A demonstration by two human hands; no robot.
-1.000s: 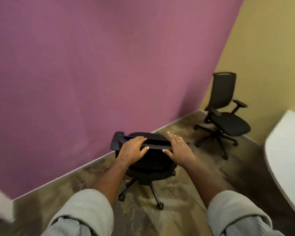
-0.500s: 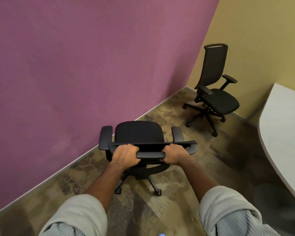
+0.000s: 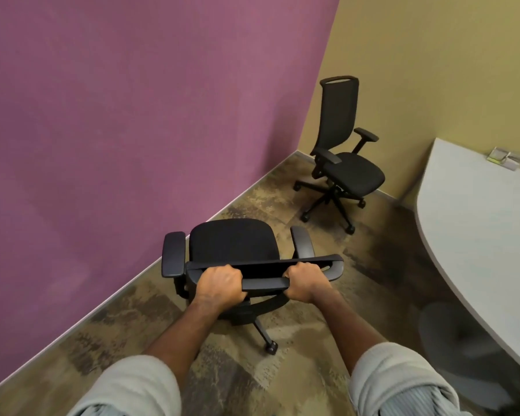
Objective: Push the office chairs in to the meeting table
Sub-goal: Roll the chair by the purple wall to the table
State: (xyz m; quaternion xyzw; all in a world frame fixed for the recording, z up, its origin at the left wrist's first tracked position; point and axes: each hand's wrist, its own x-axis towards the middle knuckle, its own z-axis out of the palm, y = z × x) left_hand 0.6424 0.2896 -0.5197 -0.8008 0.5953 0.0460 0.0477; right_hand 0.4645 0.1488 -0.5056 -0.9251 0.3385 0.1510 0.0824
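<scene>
A black office chair [image 3: 233, 244] stands on the carpet right in front of me, its seat facing the purple wall. My left hand [image 3: 219, 285] is closed around the top bar of its backrest on the left side. My right hand [image 3: 305, 280] grips the same bar on the right side. A second black office chair [image 3: 347, 163] with a tall mesh back stands apart in the corner, facing right. The pale meeting table [image 3: 475, 223] curves along the right edge of the view.
The purple wall [image 3: 132, 115] runs close behind the near chair; a yellow wall [image 3: 433, 55] meets it at the corner. Small items [image 3: 505, 157] lie on the table's far side. A grey round base [image 3: 463, 340] sits under the table. Patterned carpet lies between chairs and table.
My hands went from resting flat on the backrest to gripping its top bar. The chair turned so its seat shows, and the view shifted right, revealing more table.
</scene>
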